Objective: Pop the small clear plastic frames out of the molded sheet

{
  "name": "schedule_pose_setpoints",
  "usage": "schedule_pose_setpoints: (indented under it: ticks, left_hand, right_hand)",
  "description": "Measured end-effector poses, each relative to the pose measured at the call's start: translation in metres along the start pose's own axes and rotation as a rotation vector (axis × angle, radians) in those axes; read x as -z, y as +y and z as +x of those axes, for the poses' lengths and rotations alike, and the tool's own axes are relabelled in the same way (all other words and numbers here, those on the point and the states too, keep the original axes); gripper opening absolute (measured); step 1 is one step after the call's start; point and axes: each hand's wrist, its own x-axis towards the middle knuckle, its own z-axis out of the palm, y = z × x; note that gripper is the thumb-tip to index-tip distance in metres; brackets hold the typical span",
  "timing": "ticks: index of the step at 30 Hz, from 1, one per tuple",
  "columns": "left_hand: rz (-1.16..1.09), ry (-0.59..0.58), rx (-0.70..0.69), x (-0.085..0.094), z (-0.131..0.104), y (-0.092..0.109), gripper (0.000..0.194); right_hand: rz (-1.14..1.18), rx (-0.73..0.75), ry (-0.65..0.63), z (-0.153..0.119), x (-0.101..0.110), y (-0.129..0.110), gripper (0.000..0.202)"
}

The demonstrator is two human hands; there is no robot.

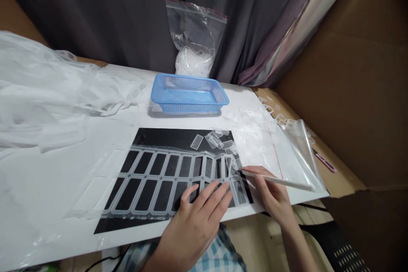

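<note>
A clear plastic sheet [144, 178] with two rows of frosted rectangular frames lies over a black mat [159, 137]. My left hand [204, 208] rests palm down on the sheet, fingers spread, pressing its nearer row. At the sheet's right end, my right hand [274, 195] is closed around a thin whitish stick-like tool [291, 182], whose exact kind I cannot make out. Its fingertips are close to the sheet's upper right frames. Several small clear rectangular pieces [214, 139] are scattered at the mat's top right, beyond my hands.
A blue mesh basket [191, 108] stands behind the mat. Behind it is a zip bag [196, 57] of white pieces. White strips [41, 93] are heaped left. On the right are a clear bag [298, 153], white scraps [253, 131] and a pink-handled tool [325, 162].
</note>
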Motion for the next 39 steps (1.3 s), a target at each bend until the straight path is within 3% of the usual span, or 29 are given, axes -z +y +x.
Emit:
schedule_pose_setpoints:
  ticks: [5,17,28,34,39]
  left_hand:
    - [0.025,-0.109,-0.063,-0.006,0.001,-0.002,0.051]
    - [-0.102,-0.079,0.117,-0.010,0.015,0.008,0.064]
    - [-0.082,-0.087,0.105,-0.014,0.023,0.011,0.070]
    - [-0.077,-0.081,0.106,-0.013,0.020,0.012,0.070]
    - [-0.074,-0.073,0.106,-0.013,0.021,0.012,0.069]
  right_hand:
    - [0.053,-0.005,-0.076,0.002,-0.003,-0.004,0.025]
    - [0.053,0.032,-0.081,0.002,-0.003,-0.003,0.024]
    - [-0.009,0.103,-0.155,0.005,-0.003,-0.008,0.024]
    - [0.040,0.000,-0.115,0.002,-0.001,-0.005,0.027]
    - [0.075,0.005,-0.114,0.001,-0.002,-0.003,0.026]
